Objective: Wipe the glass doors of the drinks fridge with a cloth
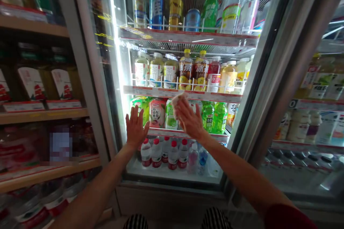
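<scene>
A lit drinks fridge fills the middle of the view; reflections across its front suggest a glass door (166, 171). My right hand (189, 118) presses a crumpled pale cloth (178, 103) toward this glass, in front of the third shelf of bottles. The palm covers part of the cloth. Lower left, my left hand (135, 126) is raised flat with its fingers up and apart, holding nothing. It is at the glass, beside a green bottle (139, 103); whether it touches the pane I cannot tell.
A metal door frame (271, 107) runs down the right, with another drinks fridge beyond it. Wooden shelves (48, 114) of bottles stand on the left. Behind the glass are cans (175, 12), tea bottles (185, 69) and red-capped bottles (156, 154). Striped fabric (215, 218) shows below.
</scene>
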`<state>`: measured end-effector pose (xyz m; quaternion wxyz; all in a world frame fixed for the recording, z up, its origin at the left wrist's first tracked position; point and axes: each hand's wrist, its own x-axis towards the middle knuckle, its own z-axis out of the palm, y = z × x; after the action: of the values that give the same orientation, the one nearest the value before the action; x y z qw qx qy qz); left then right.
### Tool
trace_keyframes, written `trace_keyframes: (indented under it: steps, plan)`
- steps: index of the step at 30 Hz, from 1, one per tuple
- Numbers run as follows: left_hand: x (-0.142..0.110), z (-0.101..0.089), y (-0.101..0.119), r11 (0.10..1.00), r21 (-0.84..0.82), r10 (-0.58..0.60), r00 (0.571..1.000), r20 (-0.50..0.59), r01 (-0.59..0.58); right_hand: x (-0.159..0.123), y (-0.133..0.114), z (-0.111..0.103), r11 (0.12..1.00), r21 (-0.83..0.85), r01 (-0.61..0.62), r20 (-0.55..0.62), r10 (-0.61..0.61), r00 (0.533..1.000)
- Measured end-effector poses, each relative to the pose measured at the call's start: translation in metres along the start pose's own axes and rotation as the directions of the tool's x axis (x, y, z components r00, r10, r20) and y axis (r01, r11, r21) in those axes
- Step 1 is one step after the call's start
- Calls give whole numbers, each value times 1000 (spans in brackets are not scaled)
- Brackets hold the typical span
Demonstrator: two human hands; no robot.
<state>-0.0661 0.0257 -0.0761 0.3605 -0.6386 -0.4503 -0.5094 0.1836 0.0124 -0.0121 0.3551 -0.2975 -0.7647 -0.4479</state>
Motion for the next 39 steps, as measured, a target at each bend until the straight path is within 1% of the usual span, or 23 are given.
trace_keyframes:
  steps: [2, 3, 4, 6, 8, 9, 10, 12, 14, 15, 17, 19, 21, 23, 26, 27, 29, 31, 32, 34, 36, 38, 39]
  plan:
    - [-1, -4, -12, 997, 12, -71, 997, -6, 71, 18, 2, 0, 982, -4, -187, -69, 187, 980]
    - [-2, -6, -17, 996, 16, -88, 996, -1, 88, 22, -2, 2, 978, 3, -207, -74, 206, 976]
    - [-3, -8, -22, 995, 19, -93, 996, 11, 93, 23, -9, 5, 987, 15, -161, -54, 162, 985]
    - [-7, -11, -29, 995, 32, -93, 995, 35, 92, 18, -29, 15, 997, 52, 59, 23, -60, 998]
    - [-11, -14, -35, 993, 43, -108, 993, 51, 106, 17, -48, 24, 965, 87, 248, 62, -254, 965]
    - [-13, -15, -39, 992, 43, -120, 991, 55, 117, 22, -54, 27, 955, 95, 280, 59, -286, 956]
    - [-14, -17, -42, 991, 41, -133, 990, 54, 130, 30, -57, 29, 960, 96, 265, 47, -270, 962]
    - [-16, -19, -51, 987, 34, -160, 986, 48, 158, 53, -58, 31, 986, 89, 142, 10, -144, 990]
    - [-16, -22, -60, 981, 37, -190, 981, 33, 189, 74, -60, 34, 995, 86, 46, -18, -45, 999]
    - [-15, -24, -64, 978, 42, -204, 979, 27, 203, 79, -65, 37, 995, 89, 50, -18, -49, 999]
    - [-15, -29, -73, 973, 53, -225, 974, 25, 223, 81, -80, 45, 981, 106, 160, 8, -162, 987]
    - [-15, -35, -80, 969, 64, -240, 971, 20, 238, 80, -97, 54, 938, 135, 319, 43, -328, 944]
    - [-14, -42, -86, 964, 78, -254, 967, 10, 253, 90, -109, 61, 907, 150, 393, 52, -404, 913]
    - [-12, -48, -92, 959, 96, -266, 964, -7, 265, 113, -113, 64, 927, 144, 345, 30, -353, 935]
    - [-4, -55, -101, 956, 124, -264, 964, -32, 266, 147, -118, 66, 973, 120, 195, -21, -194, 981]
    - [-1, -57, -104, 957, 132, -256, 966, -41, 259, 154, -121, 67, 972, 114, 203, -34, -201, 979]
    - [9, -59, -109, 961, 144, -230, 971, -58, 236, 161, -127, 70, 942, 103, 318, -47, -315, 948]
    - [22, -61, -112, 967, 149, -194, 978, -82, 204, 170, -127, 71, 899, 83, 430, -58, -427, 903]
    - [30, -61, -113, 971, 148, -174, 980, -95, 187, 179, -122, 70, 893, 68, 444, -69, -440, 895]
    - [47, -62, -112, 977, 140, -145, 982, -125, 162, 205, -106, 63, 929, 41, 367, -111, -360, 926]
    - [65, -63, -108, 982, 122, -126, 980, -152, 146, 234, -88, 50, 974, 31, 224, -154, -216, 964]
    - [82, -63, -103, 986, 97, -116, 977, -177, 134, 253, -76, 38, 993, 32, 114, -176, -107, 979]
    - [89, -62, -101, 988, 86, -111, 976, -186, 129, 257, -72, 33, 994, 28, 105, -174, -98, 980]
